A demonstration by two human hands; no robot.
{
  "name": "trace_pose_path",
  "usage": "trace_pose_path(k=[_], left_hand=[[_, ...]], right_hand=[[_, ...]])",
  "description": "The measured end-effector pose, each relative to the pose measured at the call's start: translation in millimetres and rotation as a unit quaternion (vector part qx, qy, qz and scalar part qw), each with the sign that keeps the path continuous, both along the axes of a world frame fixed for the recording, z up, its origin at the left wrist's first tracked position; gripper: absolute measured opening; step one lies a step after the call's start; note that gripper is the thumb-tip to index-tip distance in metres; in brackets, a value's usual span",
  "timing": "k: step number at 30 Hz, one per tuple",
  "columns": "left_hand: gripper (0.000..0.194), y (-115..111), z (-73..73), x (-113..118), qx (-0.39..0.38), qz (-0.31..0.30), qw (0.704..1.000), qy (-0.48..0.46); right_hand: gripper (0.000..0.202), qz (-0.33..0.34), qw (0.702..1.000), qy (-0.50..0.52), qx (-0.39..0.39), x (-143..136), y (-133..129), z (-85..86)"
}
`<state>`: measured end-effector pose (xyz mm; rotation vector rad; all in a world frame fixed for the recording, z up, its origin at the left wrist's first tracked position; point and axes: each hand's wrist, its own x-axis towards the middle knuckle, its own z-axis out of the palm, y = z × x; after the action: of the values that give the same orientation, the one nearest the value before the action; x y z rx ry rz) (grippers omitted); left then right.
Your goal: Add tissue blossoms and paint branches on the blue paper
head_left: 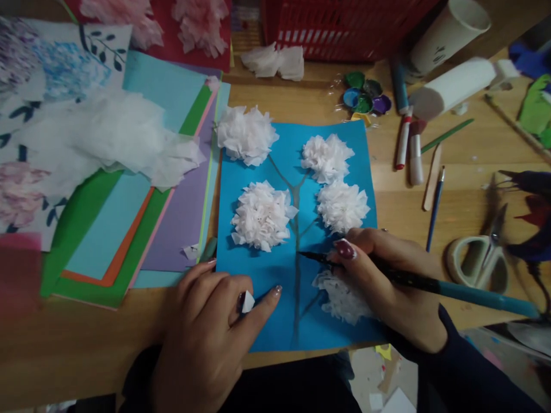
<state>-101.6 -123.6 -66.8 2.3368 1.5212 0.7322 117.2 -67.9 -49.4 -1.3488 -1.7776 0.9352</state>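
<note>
My right hand (387,281) is closed round a long brush (456,288) with a dark front and teal handle. Its dark tip touches or hovers just over the grey-brown painted stem on a blue sheet (258,269). My left hand (215,327) rests on the sheet's lower left, thumb stretched toward the stem, other fingers curled, with a small white piece (247,302) between them. White ruffled tissue flowers (263,215) sit around the painted branches; the lower right one (344,295) is partly hidden by my right hand.
Coloured papers (172,235) and loose white tissue (116,132) lie left. Behind the sheet are paint pots (364,97) and a red basket (336,28). At right are a white bottle (456,89), markers, a thin brush (436,209) and scissors (484,255).
</note>
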Motion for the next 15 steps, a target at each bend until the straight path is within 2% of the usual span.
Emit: trace_pose_path(k=[4, 9, 13, 15], left_hand=[[0.038, -0.4, 0.1, -0.1, -0.001, 0.002, 1.0, -0.007], [0.038, 0.4, -0.1, 1.3, -0.002, 0.003, 1.0, -0.001], [0.039, 1.2, 0.0, 1.5, 0.001, 0.003, 1.0, 0.007], [0.038, 1.0, 0.2, 0.9, 0.0, 0.002, 1.0, 0.009]], right_hand=[[0.029, 0.089, 0.996, 0.011, -0.014, 1.5, 1.1, 1.4], [0.027, -0.005, 1.0, 0.019, -0.009, 2.1, -0.9, 0.2], [0.028, 0.078, 0.996, 0.029, -0.033, 2.1, -0.5, -0.3], [0.027, 0.065, 0.997, 0.033, -0.034, 2.1, -0.7, -0.3]])
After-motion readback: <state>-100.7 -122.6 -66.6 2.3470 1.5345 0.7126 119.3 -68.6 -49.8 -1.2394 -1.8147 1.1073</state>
